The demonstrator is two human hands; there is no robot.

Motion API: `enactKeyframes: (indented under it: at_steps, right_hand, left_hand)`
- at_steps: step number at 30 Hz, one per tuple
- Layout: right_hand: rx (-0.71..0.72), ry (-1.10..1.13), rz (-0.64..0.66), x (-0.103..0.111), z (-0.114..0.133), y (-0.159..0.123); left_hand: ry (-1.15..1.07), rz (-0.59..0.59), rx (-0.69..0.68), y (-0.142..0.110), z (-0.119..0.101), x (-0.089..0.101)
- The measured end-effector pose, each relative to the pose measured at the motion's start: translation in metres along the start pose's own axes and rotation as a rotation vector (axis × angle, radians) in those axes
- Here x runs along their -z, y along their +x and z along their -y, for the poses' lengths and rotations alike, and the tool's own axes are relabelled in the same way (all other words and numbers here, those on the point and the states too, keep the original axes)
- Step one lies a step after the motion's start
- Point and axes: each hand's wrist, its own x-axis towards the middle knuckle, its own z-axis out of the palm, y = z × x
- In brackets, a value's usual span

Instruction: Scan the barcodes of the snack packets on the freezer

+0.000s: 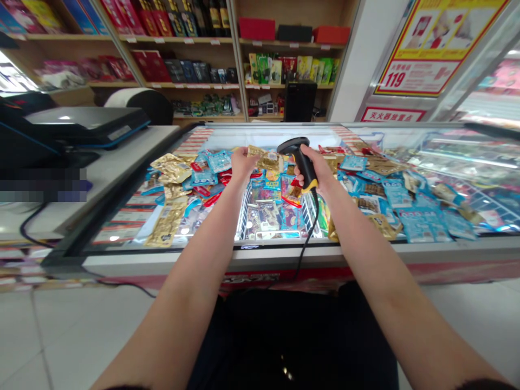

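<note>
Over the glass-topped freezer, my left hand [244,161] pinches the left end of a gold snack packet [266,158]. Wrapped round the handle of a black and yellow barcode scanner [304,162] is my right hand [319,169]. The scanner's head points left, close to the packet's right end, and its cable [312,227] hangs down past the freezer's front edge. Blue packets [219,161] and gold packets [173,168] lie heaped on the glass left of my left hand. More blue packets [400,195] are spread to the right of my right forearm.
The freezer's front rim [280,254] runs across before me, with wire baskets under the glass. At left a counter [158,143] carries a weighing scale [89,124]. Shelves [182,40] of boxes, bottles and bags stand behind. A black loose cable [122,286] hangs at lower left.
</note>
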Motion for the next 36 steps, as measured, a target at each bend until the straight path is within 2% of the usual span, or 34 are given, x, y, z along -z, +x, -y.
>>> enactKeyframes:
  at_steps: [5, 11, 36]
  right_hand:
    - [0.003, 0.005, 0.024, -0.0022, -0.0063, 0.0004]
    - [-0.001, 0.0, 0.033, -0.0037, -0.0073, -0.0002]
    - [-0.007, -0.039, 0.056, -0.0046, -0.0048, 0.0]
  left_hand:
    - [-0.029, -0.046, 0.046, -0.0041, -0.0068, 0.0044]
    - [-0.028, -0.073, 0.052, -0.0008, -0.0018, 0.0017]
    - [-0.037, -0.075, 0.05, -0.0017, -0.0026, -0.0001]
